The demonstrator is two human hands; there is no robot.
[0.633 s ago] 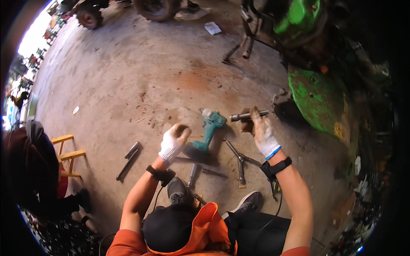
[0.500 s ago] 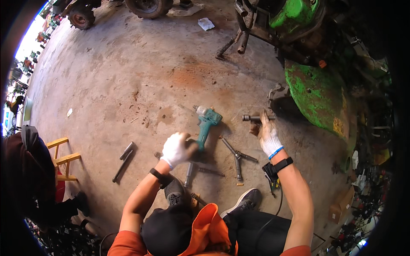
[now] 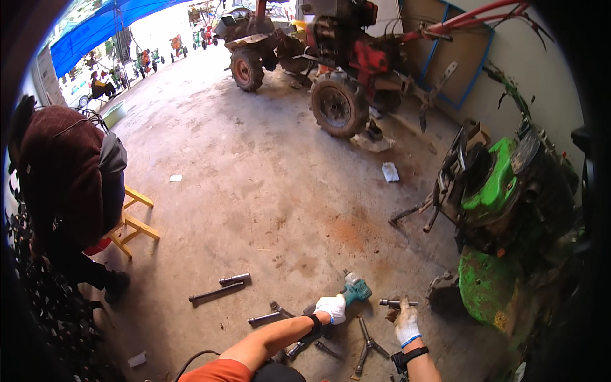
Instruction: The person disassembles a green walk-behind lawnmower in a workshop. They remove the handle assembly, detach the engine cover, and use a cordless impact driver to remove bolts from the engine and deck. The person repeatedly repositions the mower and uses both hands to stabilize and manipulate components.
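Yellow stool (image 3: 141,228) and a person in a maroon top (image 3: 70,178) take up the concrete floor's (image 3: 210,219) left edge, with a loose socket (image 3: 235,278) and dark bar (image 3: 216,292) lying further in. Left hand (image 3: 331,309) has gloved fingers wrapped round the teal impact wrench (image 3: 358,288) near the front edge. Y-shaped socket wrench (image 3: 366,344) sits between that and the right hand (image 3: 407,326), fingers pinching a steel socket extension (image 3: 389,302), near the green guard (image 3: 487,290) at the right edge. Floor's scuffed, with an orange-brown stain (image 3: 349,232); red walking tractor (image 3: 369,60) stands at the far edge.
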